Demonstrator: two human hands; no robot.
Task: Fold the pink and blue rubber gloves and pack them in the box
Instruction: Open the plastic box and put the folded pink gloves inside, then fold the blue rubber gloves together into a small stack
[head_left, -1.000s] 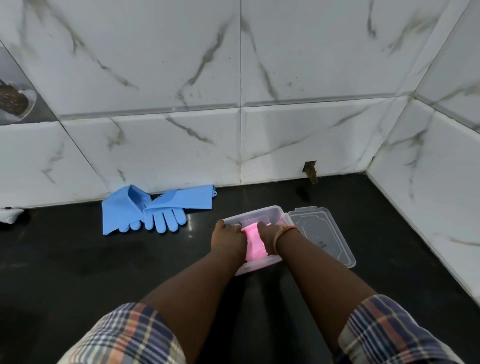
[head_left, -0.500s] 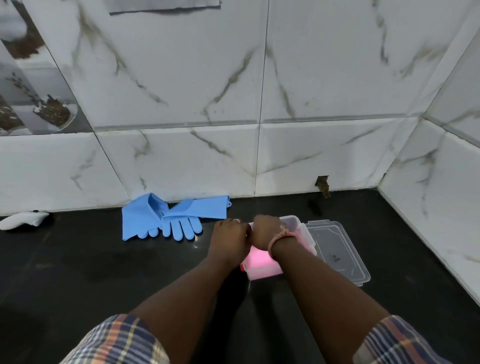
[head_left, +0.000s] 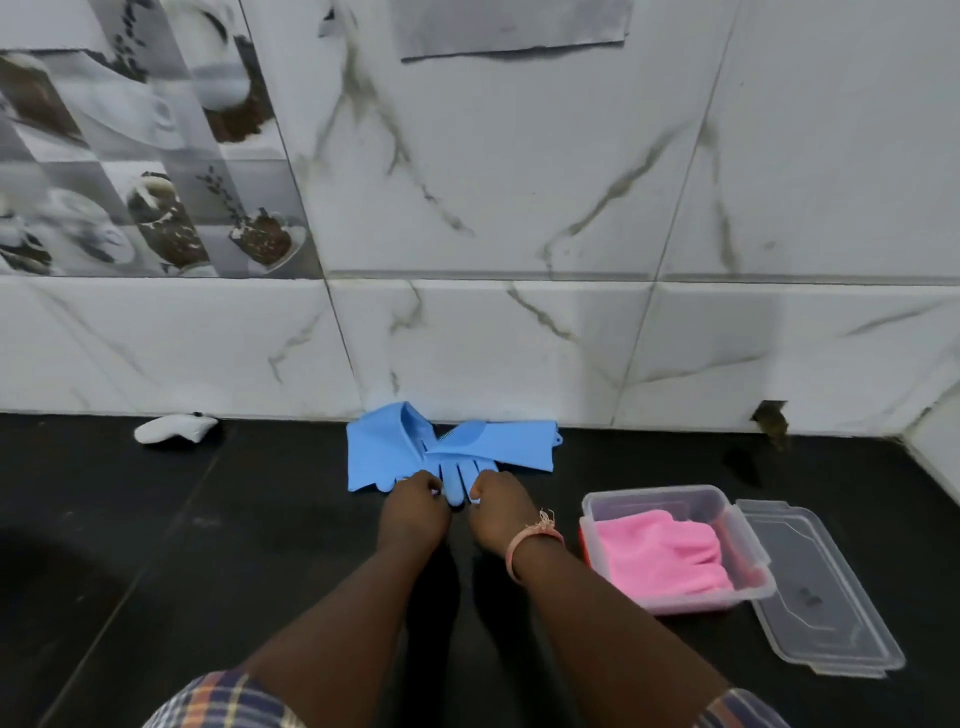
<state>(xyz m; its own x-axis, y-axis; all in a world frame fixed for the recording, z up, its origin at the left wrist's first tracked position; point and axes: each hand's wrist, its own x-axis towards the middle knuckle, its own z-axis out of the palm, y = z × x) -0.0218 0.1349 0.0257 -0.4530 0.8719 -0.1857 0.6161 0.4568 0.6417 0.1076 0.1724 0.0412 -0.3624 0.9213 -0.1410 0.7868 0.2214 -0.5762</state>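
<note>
The blue rubber gloves (head_left: 457, 447) lie flat on the black counter against the wall, fingers pointing toward me. My left hand (head_left: 413, 506) pinches the fingertips on the left side. My right hand (head_left: 501, 512), with a pink band at the wrist, pinches the fingertips on the right. The pink gloves (head_left: 662, 553) lie folded inside the clear plastic box (head_left: 649, 496), which stands to the right of my hands with no lid on it.
The box's clear lid (head_left: 826, 592) lies flat just right of the box. A small white object (head_left: 174, 427) rests at the wall on the left. Marble wall tiles close off the back and the right corner. A dark hole (head_left: 771, 415) shows in the tile.
Both hands have left the box with the pink gloves inside and moved left to the blue gloves, closing on their fingertips. The camera has swung left and upward.
</note>
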